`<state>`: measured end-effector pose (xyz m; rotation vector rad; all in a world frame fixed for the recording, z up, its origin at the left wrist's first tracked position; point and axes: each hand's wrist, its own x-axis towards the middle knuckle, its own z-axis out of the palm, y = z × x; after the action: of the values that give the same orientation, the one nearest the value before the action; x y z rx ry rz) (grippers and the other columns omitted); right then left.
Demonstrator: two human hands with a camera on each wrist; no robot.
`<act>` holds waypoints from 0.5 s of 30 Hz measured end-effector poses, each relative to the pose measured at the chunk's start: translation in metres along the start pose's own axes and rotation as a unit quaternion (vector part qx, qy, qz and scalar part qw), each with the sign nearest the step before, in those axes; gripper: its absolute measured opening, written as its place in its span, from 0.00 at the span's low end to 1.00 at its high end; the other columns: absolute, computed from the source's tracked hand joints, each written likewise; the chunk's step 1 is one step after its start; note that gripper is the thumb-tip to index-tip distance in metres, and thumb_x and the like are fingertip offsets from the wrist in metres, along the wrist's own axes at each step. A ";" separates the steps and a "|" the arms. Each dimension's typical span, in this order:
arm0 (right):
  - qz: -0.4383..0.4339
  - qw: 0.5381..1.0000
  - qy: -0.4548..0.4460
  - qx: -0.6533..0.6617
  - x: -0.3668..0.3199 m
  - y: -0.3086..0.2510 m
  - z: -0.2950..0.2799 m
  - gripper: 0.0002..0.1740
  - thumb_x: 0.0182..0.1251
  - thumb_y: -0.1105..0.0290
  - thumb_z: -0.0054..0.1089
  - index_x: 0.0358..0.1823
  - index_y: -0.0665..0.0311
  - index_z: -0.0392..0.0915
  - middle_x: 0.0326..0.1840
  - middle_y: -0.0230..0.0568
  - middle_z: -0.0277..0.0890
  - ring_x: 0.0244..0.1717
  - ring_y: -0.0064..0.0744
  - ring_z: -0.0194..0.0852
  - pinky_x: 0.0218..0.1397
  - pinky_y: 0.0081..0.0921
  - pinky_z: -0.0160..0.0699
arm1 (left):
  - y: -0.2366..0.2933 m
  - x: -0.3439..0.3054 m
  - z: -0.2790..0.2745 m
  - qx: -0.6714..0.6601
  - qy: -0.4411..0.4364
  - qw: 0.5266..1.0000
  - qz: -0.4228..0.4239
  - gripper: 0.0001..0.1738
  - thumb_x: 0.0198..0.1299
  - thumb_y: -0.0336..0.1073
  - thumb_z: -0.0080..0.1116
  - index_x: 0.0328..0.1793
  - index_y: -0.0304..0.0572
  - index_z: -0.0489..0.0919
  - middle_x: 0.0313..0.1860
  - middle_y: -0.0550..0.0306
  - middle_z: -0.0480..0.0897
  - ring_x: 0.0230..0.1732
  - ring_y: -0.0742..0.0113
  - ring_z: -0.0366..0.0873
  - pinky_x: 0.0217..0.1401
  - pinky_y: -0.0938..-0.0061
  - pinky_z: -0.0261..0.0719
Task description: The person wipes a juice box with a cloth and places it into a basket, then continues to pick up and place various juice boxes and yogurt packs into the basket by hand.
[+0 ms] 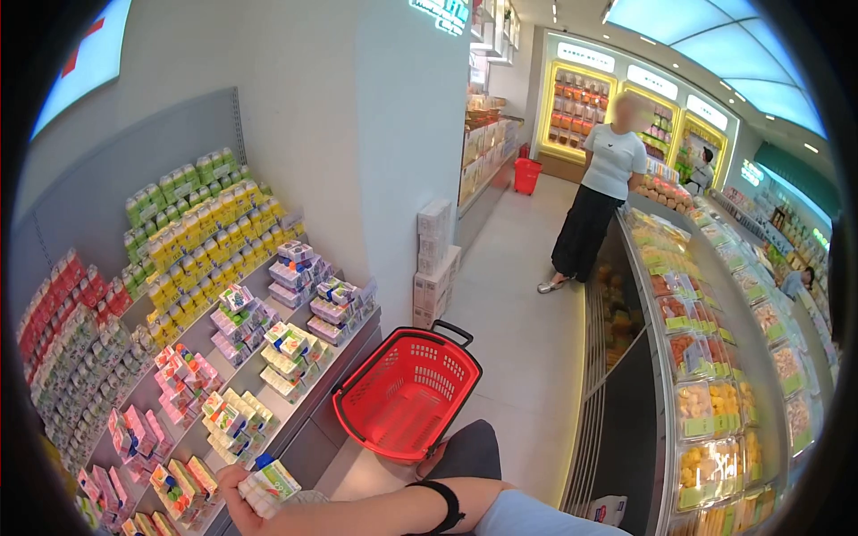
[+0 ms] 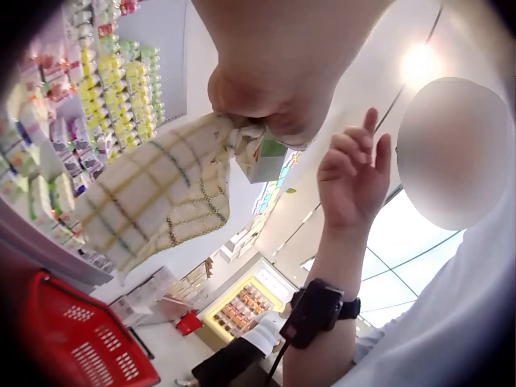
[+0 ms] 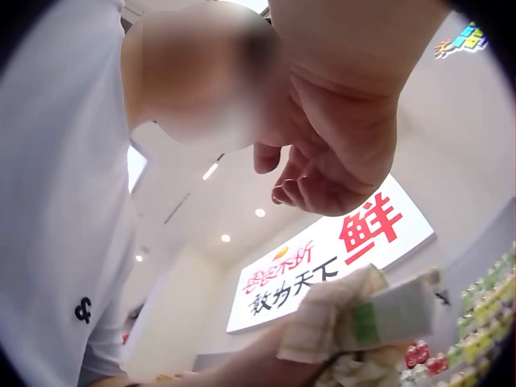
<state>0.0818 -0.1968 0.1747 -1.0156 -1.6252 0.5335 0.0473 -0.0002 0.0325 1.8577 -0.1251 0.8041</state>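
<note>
Over the near shelf's front edge, my left hand (image 1: 234,498) grips a white-and-green pack (image 1: 272,487) of small containers. In the left wrist view, a pale checkered cloth (image 2: 161,189) hangs from the same left hand (image 2: 270,105), beside the pack (image 2: 262,161). The right wrist view has the cloth (image 3: 326,318) bunched against the pack (image 3: 399,310). My right hand (image 2: 353,177) is raised near my body and holds nothing. Its fingers are loosely curled in the right wrist view (image 3: 339,153). The right hand is out of sight in the head view.
Tiered shelves (image 1: 295,406) of stacked packs and bottles stand on the left. A red shopping basket (image 1: 416,384) is on the floor by them. White boxes (image 1: 433,268) stand by the pillar. A person (image 1: 608,179) stands beside the display case (image 1: 657,357) on the right.
</note>
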 end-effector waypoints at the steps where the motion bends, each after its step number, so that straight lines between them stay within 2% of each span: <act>1: 0.009 0.975 0.133 -0.178 -0.013 0.033 -0.002 0.19 0.78 0.62 0.47 0.64 0.62 0.71 0.36 0.42 0.71 0.41 0.37 0.78 0.41 0.29 0.76 | 0.016 -0.004 -0.002 -0.022 0.031 0.999 -0.003 0.19 0.55 0.32 0.58 0.52 0.42 0.67 0.50 0.55 0.64 0.53 0.65 0.66 0.61 0.70 0.63; 2: 0.063 0.951 0.205 -0.223 -0.020 0.046 -0.007 0.21 0.79 0.59 0.46 0.65 0.62 0.70 0.38 0.41 0.69 0.41 0.34 0.74 0.44 0.31 0.74 | 0.028 -0.006 -0.005 -0.047 0.063 0.997 -0.008 0.19 0.55 0.32 0.59 0.52 0.42 0.67 0.51 0.55 0.64 0.54 0.65 0.66 0.61 0.70 0.63; 3: 0.121 0.916 0.277 -0.263 -0.027 0.055 -0.007 0.23 0.79 0.56 0.44 0.65 0.62 0.69 0.39 0.40 0.67 0.42 0.30 0.71 0.46 0.32 0.73 | 0.033 -0.008 -0.012 -0.032 0.056 0.997 0.032 0.19 0.57 0.32 0.60 0.53 0.42 0.67 0.53 0.54 0.65 0.56 0.64 0.66 0.63 0.68 0.63; 4: 0.179 0.870 0.348 -0.300 -0.032 0.061 -0.004 0.25 0.80 0.52 0.43 0.66 0.63 0.69 0.41 0.40 0.65 0.43 0.27 0.68 0.48 0.34 0.72 | 0.043 -0.006 -0.016 -0.007 0.052 0.994 0.099 0.21 0.58 0.32 0.62 0.56 0.41 0.70 0.53 0.52 0.70 0.54 0.63 0.71 0.59 0.68 0.69; 5: 0.169 0.877 0.337 -0.298 -0.034 0.070 0.005 0.27 0.80 0.48 0.40 0.66 0.62 0.66 0.45 0.43 0.67 0.42 0.34 0.71 0.44 0.35 0.74 | 0.054 0.000 -0.018 0.016 0.048 0.984 0.168 0.22 0.60 0.33 0.64 0.59 0.40 0.72 0.53 0.50 0.76 0.51 0.61 0.76 0.54 0.68 0.75; 6: 0.185 0.915 0.325 -0.148 -0.035 0.072 0.014 0.25 0.81 0.49 0.40 0.66 0.61 0.65 0.43 0.44 0.68 0.42 0.38 0.73 0.44 0.35 0.74 | 0.062 0.005 -0.015 0.038 0.043 0.970 0.237 0.23 0.62 0.34 0.65 0.62 0.39 0.74 0.53 0.48 0.81 0.48 0.59 0.81 0.50 0.69 0.80; 7: 0.194 0.932 0.305 0.002 -0.034 0.071 0.020 0.24 0.82 0.50 0.39 0.66 0.60 0.64 0.41 0.45 0.70 0.42 0.41 0.75 0.44 0.35 0.75 | 0.067 0.005 -0.006 0.044 0.068 0.965 0.249 0.21 0.65 0.37 0.62 0.61 0.38 0.73 0.53 0.51 0.79 0.51 0.61 0.78 0.54 0.69 0.78; 8: 0.197 0.928 0.277 0.155 -0.033 0.072 0.025 0.23 0.82 0.51 0.39 0.65 0.59 0.63 0.39 0.46 0.71 0.42 0.44 0.77 0.43 0.34 0.75 | 0.061 0.002 -0.005 0.042 0.056 0.975 0.213 0.21 0.62 0.36 0.62 0.60 0.39 0.71 0.54 0.51 0.75 0.54 0.62 0.74 0.58 0.68 0.73; 9: 0.204 0.929 0.284 0.124 -0.033 0.073 0.028 0.26 0.83 0.47 0.35 0.65 0.60 0.62 0.39 0.49 0.71 0.43 0.47 0.77 0.46 0.36 0.75 | 0.050 -0.006 -0.006 0.040 0.044 0.983 0.175 0.21 0.60 0.34 0.62 0.58 0.41 0.70 0.55 0.52 0.71 0.57 0.62 0.69 0.62 0.66 0.68; 10: 0.162 0.931 0.321 0.064 -0.032 0.082 0.030 0.27 0.82 0.46 0.36 0.64 0.61 0.62 0.40 0.49 0.72 0.43 0.49 0.77 0.46 0.36 0.75 | 0.041 -0.009 -0.006 0.038 0.035 0.989 0.138 0.22 0.58 0.33 0.62 0.56 0.42 0.68 0.56 0.52 0.66 0.60 0.63 0.65 0.67 0.65 0.63; 11: 0.120 0.926 0.357 0.007 -0.029 0.095 0.033 0.28 0.81 0.44 0.36 0.63 0.62 0.63 0.40 0.49 0.73 0.43 0.50 0.78 0.46 0.37 0.75 | 0.033 -0.010 -0.008 0.045 0.026 0.991 0.124 0.25 0.59 0.37 0.64 0.59 0.41 0.68 0.58 0.50 0.67 0.62 0.61 0.65 0.68 0.63 0.63; 12: 0.076 0.917 0.389 -0.051 -0.028 0.102 0.035 0.29 0.81 0.43 0.37 0.62 0.62 0.64 0.40 0.50 0.73 0.42 0.51 0.78 0.47 0.38 0.75 | 0.042 -0.007 0.002 0.044 0.065 0.991 0.110 0.27 0.59 0.39 0.65 0.60 0.40 0.68 0.58 0.50 0.67 0.62 0.61 0.65 0.68 0.63 0.63; 14: 0.065 0.906 0.403 -0.110 -0.029 0.102 0.036 0.32 0.79 0.39 0.38 0.58 0.64 0.65 0.41 0.51 0.75 0.43 0.54 0.78 0.47 0.39 0.75 | 0.067 0.001 0.030 0.043 0.144 0.985 0.081 0.30 0.59 0.43 0.66 0.62 0.39 0.67 0.59 0.49 0.66 0.63 0.60 0.65 0.68 0.63 0.63; 15: 0.059 0.899 0.410 -0.141 -0.030 0.102 0.036 0.33 0.78 0.38 0.38 0.57 0.65 0.65 0.41 0.52 0.75 0.43 0.56 0.78 0.47 0.40 0.75 | 0.057 -0.001 0.024 0.085 0.159 0.982 0.062 0.32 0.59 0.47 0.68 0.62 0.37 0.68 0.59 0.49 0.68 0.60 0.60 0.68 0.64 0.64 0.65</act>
<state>0.0845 -0.1618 0.0680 -1.3258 -0.8899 -0.0843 0.0328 -0.0457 0.0720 1.8664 0.0314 1.2207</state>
